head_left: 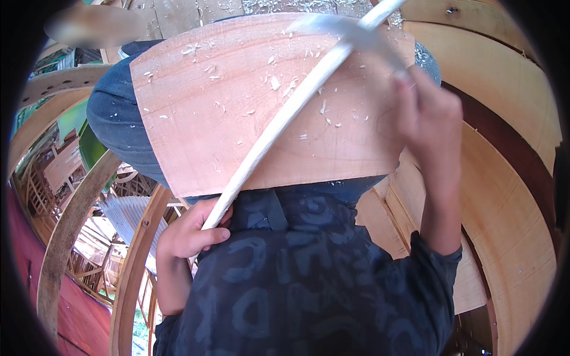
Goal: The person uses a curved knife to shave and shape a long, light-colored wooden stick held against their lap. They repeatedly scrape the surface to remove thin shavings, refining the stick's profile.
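Note:
A long, pale, whittled wooden stick (267, 139) slants across a wooden board (196, 136) lying over my lap. My left hand (193, 228) is closed around the stick's near end, close to my waist. At the right, my right hand (427, 110) is wrapped around the handle of a knife (368, 38), smeared by motion. Its blade crosses over the stick near the far edge of the board, and I cannot tell whether it touches the wood. Small wood shavings (275, 83) are scattered on the board.
More shavings (309, 6) lie on the planks beyond my knees. Curved wooden planks (504, 196) stand at my right. At the left are a curved wooden beam (68, 237), a green object (92, 142) and a corrugated sheet (133, 216).

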A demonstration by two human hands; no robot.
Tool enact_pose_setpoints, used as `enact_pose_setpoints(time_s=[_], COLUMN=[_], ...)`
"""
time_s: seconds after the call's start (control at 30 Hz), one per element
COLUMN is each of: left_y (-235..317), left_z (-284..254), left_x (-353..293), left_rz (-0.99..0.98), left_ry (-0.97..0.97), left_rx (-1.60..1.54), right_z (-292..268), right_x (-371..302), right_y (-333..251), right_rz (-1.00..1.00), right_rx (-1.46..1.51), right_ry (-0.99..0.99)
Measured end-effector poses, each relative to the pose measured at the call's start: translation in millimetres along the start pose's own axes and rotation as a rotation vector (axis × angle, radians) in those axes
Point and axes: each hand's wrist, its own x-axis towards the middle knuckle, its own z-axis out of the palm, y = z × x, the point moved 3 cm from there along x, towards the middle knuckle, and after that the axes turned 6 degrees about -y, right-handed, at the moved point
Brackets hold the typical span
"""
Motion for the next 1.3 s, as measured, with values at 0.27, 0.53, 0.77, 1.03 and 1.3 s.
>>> enact_pose_setpoints(time_s=[0.27, 0.53, 0.77, 1.03, 1.3], left_y=[9.6, 10.9, 15.1, 11.4, 13.2], left_z=[2.3, 13.2, 21.5, 18.5, 13.2], left_x=[-0.1, -8.0, -7.7, -5.4, -2.7], left_rz=[-0.030, -0.027, 0.008, 0.017, -0.009], left_ry=[0.111, 0.269, 0.374, 0.338, 0.325], left_rx=[0.221, 0.412, 0.499, 0.489, 0.505], right_z=[7.1, 6.7, 4.9, 11.9, 15.3], right_x=[-14.9, -12.7, -7.4, -12.6, -27.1], right_y=[-14.6, 1.0, 20.1, 11.3, -18.7], right_rz=[-0.101, -0.012, 0.018, 0.146, -0.120], right_rx=[0.180, 0.132, 0.054, 0.178, 0.177], right_ry=[0.049, 0.080, 0.107, 0.070, 0.005])
